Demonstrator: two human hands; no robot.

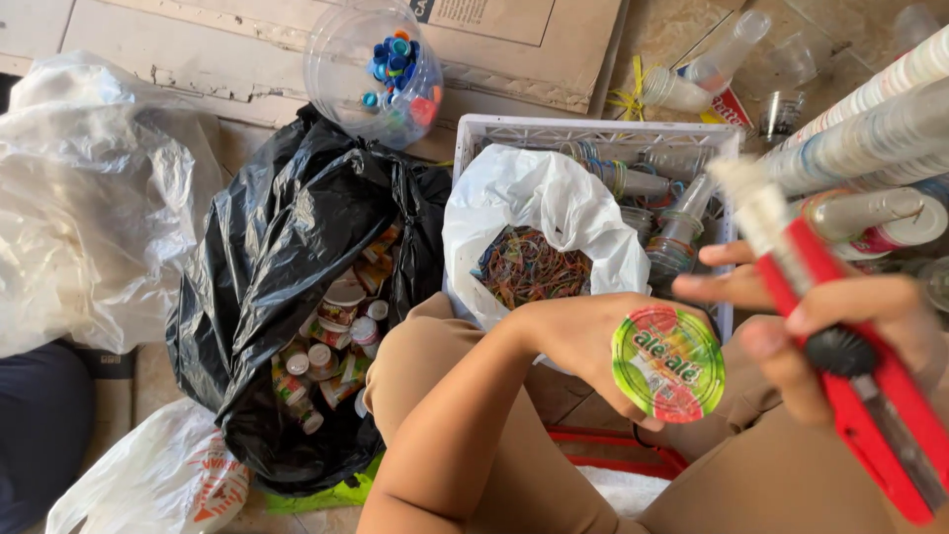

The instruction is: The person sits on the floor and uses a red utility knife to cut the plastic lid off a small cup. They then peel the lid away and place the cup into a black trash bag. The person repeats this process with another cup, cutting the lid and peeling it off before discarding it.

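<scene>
My left hand [573,336] holds a small plastic cup, and its round green-and-red foil lid [668,362] faces the camera. My right hand [840,326] grips a red utility knife [850,376] close to the lens, its pale blade end [746,193] pointing up and left, blurred. The knife sits just right of the cup. Below both hands are my knees in tan trousers.
A white plastic crate [593,131] holds a white bag of coloured rubber bands [529,265] and clear cups. A black bin bag [287,257] with sealed cups lies left. A clear container of bottle caps [381,69], cardboard, clear plastic bags and stacked cups surround me.
</scene>
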